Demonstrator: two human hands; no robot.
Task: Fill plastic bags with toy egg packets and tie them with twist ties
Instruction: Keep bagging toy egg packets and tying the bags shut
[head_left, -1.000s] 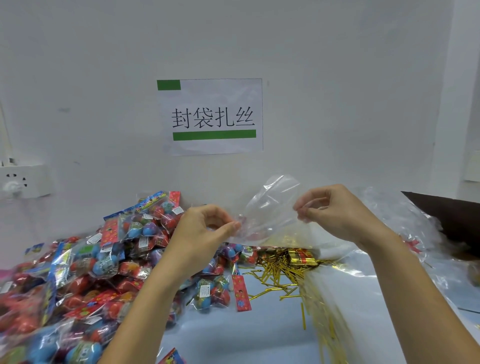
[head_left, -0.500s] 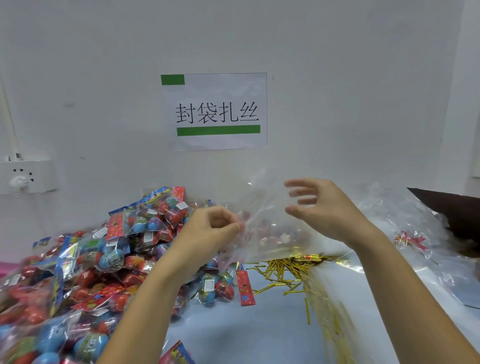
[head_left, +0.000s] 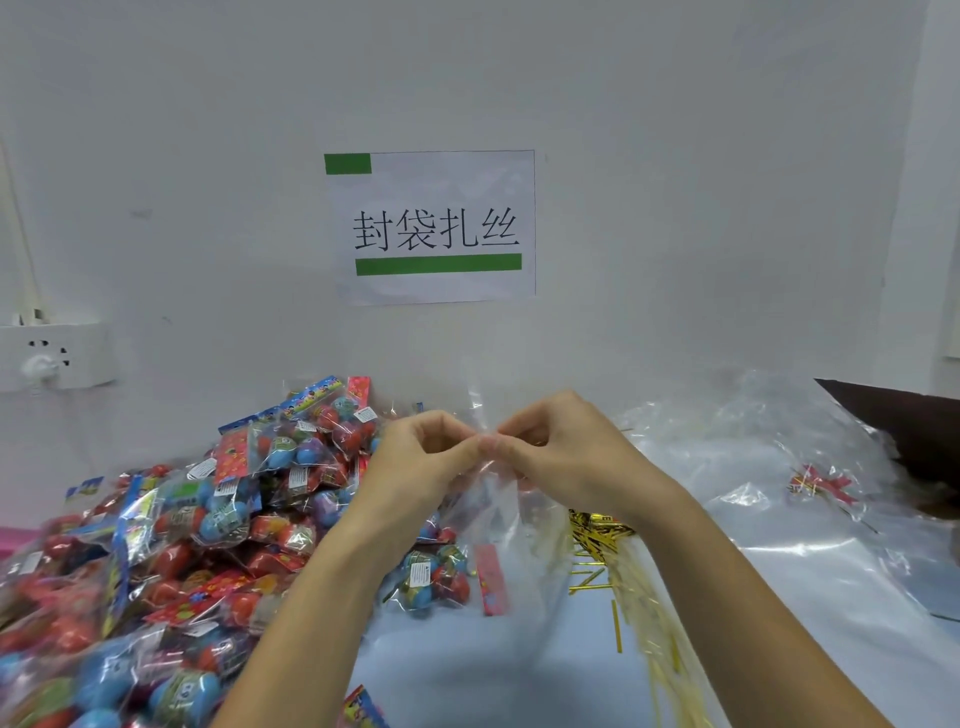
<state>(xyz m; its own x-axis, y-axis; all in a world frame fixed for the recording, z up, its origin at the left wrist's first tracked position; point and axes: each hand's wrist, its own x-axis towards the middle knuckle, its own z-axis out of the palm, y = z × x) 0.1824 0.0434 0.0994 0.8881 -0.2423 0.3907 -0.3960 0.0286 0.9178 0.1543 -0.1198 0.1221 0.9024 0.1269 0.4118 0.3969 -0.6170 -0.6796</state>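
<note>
Fingers (head_left: 470, 447) of the left hand (head_left: 415, 467) and fingers (head_left: 506, 434) of the right hand (head_left: 566, 457) curled and pinching together, tip to tip, on the top edge of a clear plastic bag (head_left: 498, 519), held above the middle of the desk (head_left: 467, 670). Bag hanging limp below the pinch, apparently empty, mouth not opened as far as can be told.

Likely step: rubbing the two film layers apart to open the mouth. Risk from here: thin, slippery film sticking to itself, so the pinch slides without separating the layers; a harder pull could tear the edge or let it slip from one hand.

Toy egg packets (head_left: 171, 545) heaped over the left side of the desk, up to the back edge, one packet (head_left: 436, 577) lying apart just below the hands. Gold twist ties (head_left: 597, 540) scattered right of centre, some trailing toward the front edge, partly behind the hanging bag. Spare clear bags (head_left: 753, 467) spread across the right side. Dark box flap (head_left: 909, 421) at the far right edge. On the wall, a paper sign (head_left: 431, 226) and a socket (head_left: 57, 356). Hanging bag close to the loose ties: could drag or scatter them when lowered.
</note>
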